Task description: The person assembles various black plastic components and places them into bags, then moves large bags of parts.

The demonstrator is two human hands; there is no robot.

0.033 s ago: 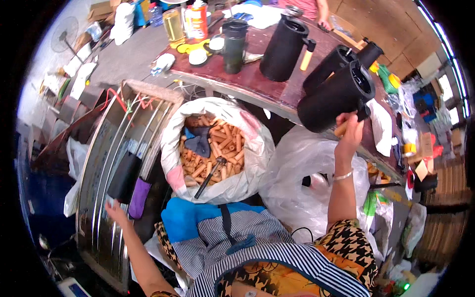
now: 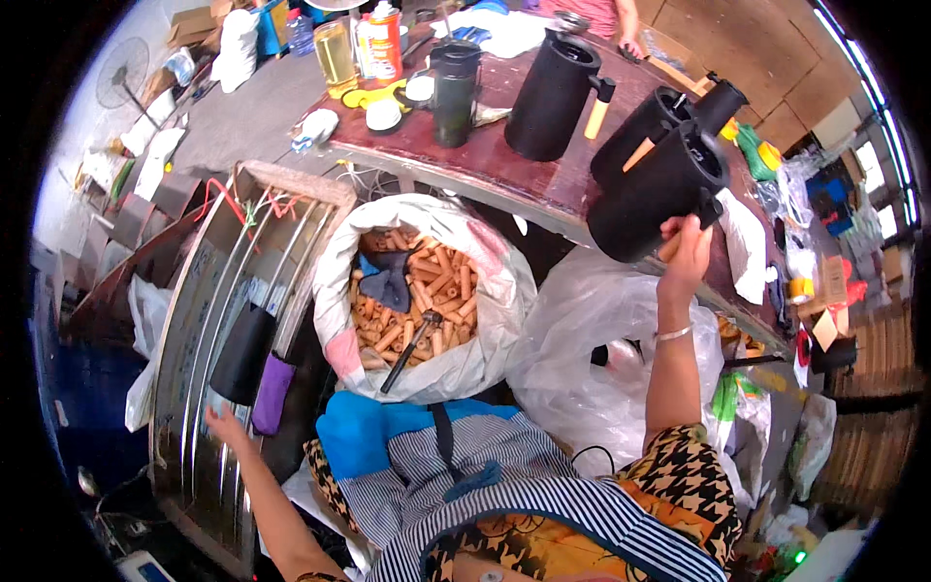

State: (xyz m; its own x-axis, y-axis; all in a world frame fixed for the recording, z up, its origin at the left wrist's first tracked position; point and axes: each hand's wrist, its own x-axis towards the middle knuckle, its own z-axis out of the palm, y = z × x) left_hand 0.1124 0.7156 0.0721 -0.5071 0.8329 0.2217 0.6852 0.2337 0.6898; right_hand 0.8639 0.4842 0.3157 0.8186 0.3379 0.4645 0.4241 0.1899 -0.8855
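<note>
My right hand (image 2: 687, 254) is closed on the wooden handle of a black jug (image 2: 652, 199), tilted at the table's near right edge. Whether its base touches the table I cannot tell. Two more black jugs stand close by: one just behind it (image 2: 621, 136), with a wooden handle showing, and one further left (image 2: 553, 95). Over on the left, my left hand (image 2: 225, 427) holds nothing, its fingers stretched out. It hovers over a metal-railed rack (image 2: 194, 388), just below a black cylinder (image 2: 242, 354) and beside a purple cloth bundle (image 2: 273, 393).
Between my arms stands a white sack (image 2: 490, 320) of wooden handles, with a black-headed tool (image 2: 412, 354) and a dark cloth (image 2: 388, 286) on top. Clear plastic (image 2: 572, 339) bulges to its right. A dark tumbler (image 2: 456, 97) and an orange-white can (image 2: 385, 44) stand on the red table (image 2: 427, 170).
The tilted jug has turned slightly, and a wooden handle on the jug behind now shows. My left hand has dropped a little, further from the black cylinder.
</note>
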